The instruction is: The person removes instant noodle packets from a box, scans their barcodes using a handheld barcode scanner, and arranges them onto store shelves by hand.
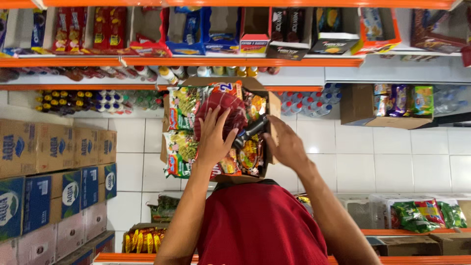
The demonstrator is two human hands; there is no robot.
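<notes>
An open cardboard box [273,105] full of instant-noodle packets is in front of my red shirt, over the white tiled floor. My left hand [213,140] lies flat on a dark red packet [230,105] in the middle of the box, fingers spread. Green and yellow noodle packets [180,127] fill the box's left side. My right hand [287,145] is at the box's right wall, its fingers curled over the edge. A black object [250,130] lies between the packets beside my right thumb; what it is I cannot tell.
Orange shelves [196,62] with snack boxes and bottles run along the top. Stacked cartons [54,147] stand at the left. A second cardboard box [355,105] of packets sits on the floor at the right. Low shelves [417,231] with green packets are at the bottom right.
</notes>
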